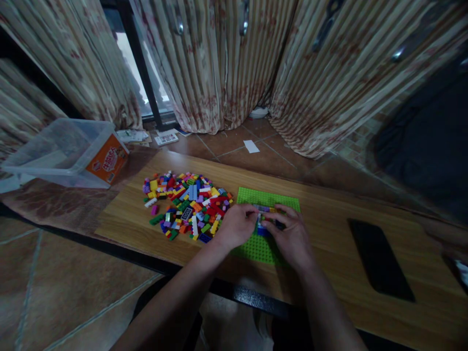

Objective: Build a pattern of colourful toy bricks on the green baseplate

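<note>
A green studded baseplate [259,251] lies on the wooden table, with a small structure of coloured toy bricks [263,231] on it. Blue shows on the structure's near side; its far side has purple and yellow pieces. My left hand [237,226] is at its left side, thumb and fingertips pinched together; whatever they hold is too small to name. From the right, my right hand [291,233] curls its fingers and thumb around the structure, touching it and hiding part of it. Left of the baseplate spreads a pile of loose toy bricks [193,204] in many colours.
A clear plastic bin [66,170] with an orange label stands at the table's left end. On the right lies a flat black rectangular object [380,258]. Striped curtains [223,73] hang beyond the table, and a white paper [251,146] lies on the tiled floor.
</note>
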`<state>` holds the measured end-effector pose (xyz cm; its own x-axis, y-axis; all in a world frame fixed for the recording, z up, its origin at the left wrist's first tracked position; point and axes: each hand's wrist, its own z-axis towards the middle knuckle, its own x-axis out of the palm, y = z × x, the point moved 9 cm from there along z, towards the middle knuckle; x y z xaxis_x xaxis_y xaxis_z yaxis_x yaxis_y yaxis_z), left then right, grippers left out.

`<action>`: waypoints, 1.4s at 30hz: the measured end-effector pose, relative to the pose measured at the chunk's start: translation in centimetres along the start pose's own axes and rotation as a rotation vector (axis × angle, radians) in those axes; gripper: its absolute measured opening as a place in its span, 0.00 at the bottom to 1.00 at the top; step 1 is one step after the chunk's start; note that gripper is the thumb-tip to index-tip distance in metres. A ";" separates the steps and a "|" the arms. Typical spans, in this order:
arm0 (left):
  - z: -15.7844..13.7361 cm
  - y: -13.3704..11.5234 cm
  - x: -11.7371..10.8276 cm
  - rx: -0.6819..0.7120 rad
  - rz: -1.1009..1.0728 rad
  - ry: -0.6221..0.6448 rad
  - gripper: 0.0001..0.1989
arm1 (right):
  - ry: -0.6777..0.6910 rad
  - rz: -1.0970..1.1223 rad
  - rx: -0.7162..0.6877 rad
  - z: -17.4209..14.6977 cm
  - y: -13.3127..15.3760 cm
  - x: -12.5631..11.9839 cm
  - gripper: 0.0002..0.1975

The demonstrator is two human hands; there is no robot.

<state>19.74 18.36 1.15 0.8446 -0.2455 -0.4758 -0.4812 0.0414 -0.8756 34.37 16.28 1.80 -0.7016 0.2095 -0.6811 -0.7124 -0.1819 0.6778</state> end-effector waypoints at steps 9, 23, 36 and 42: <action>-0.1 -0.2 0.1 -0.004 -0.003 0.008 0.13 | 0.012 -0.033 -0.002 0.1 -0.1 0.2 0.08; -0.5 -0.7 -0.2 0.019 0.148 -0.008 0.13 | -0.122 0.035 0.139 0.1 -2.1 -3.1 0.12; -0.8 -1.4 0.2 0.067 0.226 -0.029 0.13 | -0.070 -0.016 0.173 0.0 -2.1 -1.6 0.08; -0.9 -1.5 0.4 0.096 0.245 -0.030 0.13 | -0.075 -0.016 0.166 0.1 -2.2 -1.6 0.08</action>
<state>20.58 17.34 2.35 0.7131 -0.1877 -0.6754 -0.6487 0.1885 -0.7373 37.03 16.41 1.44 -0.6824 0.2835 -0.6737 -0.7063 -0.0186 0.7077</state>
